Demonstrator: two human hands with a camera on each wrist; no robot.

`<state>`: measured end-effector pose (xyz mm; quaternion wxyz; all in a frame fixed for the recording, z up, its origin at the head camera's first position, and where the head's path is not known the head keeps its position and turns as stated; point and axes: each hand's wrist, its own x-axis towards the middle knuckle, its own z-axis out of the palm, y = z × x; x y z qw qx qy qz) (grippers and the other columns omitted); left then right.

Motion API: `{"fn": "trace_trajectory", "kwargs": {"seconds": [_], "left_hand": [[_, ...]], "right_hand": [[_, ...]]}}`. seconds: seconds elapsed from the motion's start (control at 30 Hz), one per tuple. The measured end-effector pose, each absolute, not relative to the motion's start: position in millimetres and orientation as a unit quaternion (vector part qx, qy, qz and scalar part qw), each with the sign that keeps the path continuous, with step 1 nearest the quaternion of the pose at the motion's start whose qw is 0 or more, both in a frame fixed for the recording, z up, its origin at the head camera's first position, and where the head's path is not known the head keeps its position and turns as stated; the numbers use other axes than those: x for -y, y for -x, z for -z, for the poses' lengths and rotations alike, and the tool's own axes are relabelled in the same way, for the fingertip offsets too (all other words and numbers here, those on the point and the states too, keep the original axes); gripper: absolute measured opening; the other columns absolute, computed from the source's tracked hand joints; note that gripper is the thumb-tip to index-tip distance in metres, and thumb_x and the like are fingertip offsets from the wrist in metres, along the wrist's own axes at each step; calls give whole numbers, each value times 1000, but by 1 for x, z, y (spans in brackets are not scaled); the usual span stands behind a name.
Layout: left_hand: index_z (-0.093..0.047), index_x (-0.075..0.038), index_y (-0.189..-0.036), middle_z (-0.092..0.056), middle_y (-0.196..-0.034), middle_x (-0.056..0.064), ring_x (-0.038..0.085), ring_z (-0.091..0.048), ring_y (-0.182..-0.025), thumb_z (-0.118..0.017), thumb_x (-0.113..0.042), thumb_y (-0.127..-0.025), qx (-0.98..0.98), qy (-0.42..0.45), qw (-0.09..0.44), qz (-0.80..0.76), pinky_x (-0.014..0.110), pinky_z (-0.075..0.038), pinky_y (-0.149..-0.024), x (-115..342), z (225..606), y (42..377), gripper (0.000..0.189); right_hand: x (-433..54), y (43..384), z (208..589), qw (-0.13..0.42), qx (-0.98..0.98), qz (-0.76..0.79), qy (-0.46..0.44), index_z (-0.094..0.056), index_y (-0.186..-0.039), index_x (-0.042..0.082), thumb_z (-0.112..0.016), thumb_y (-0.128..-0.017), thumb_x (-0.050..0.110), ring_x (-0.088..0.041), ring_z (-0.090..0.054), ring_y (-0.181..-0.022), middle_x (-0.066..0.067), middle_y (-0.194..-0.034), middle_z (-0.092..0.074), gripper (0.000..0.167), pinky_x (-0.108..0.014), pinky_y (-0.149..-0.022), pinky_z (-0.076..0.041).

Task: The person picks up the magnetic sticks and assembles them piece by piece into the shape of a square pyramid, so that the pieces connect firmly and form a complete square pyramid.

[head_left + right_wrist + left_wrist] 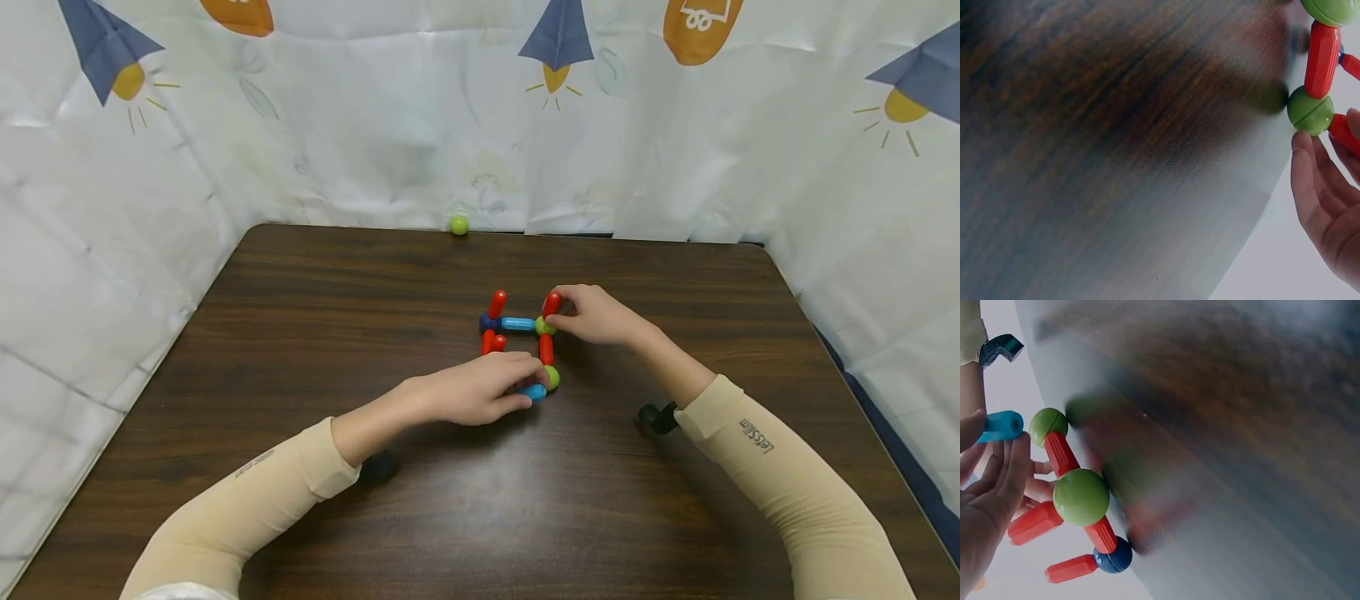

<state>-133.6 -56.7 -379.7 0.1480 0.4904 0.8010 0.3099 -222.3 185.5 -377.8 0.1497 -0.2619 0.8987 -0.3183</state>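
My left hand (487, 387) pinches a light blue rod (534, 392) between thumb and fingers. In the left wrist view, the tip of that blue rod (1004, 426) is a small gap from a green ball (1049, 426). My right hand (596, 315) holds an upright red rod (552, 302) at its green ball (545, 326); in the right wrist view a fingertip touches that ball (1310, 111). Rods and balls form a frame: a dark blue ball (489, 324), a far light blue rod (518, 324), and a near green ball (552, 377). My left hand covers part of it.
A loose green ball (459, 225) sits at the far edge of the dark wooden table (337, 283). Behind the table hangs a white printed curtain (420, 125). Black wrist devices (657, 418) show near both sleeves.
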Motion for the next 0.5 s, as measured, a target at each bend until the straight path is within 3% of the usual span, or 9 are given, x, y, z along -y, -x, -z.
{"fn": "trace_trajectory", "kwargs": {"seconds": [0.2,0.5], "left_hand": [[-61,-10,-120,-61,-104,-6,10,-57,-83,-70,-6,-99,-804,-470,124,-342,28,-52,-82,51,381,138,23],[-59,-11,-115,-62,-107,-5,6,-62,-100,-74,-3,-94,-803,-443,88,-388,30,-54,-89,45,385,141,27]], "right_hand": [[-186,221,377,149,-896,321,269,-68,-108,7,-68,-100,15,-22,-62,-86,-2,-98,-72,12,-39,-77,-50],[-187,221,377,152,-898,319,263,-68,-108,8,-69,-100,17,-24,-59,-83,-2,-96,-71,12,-38,-76,-49]]}}
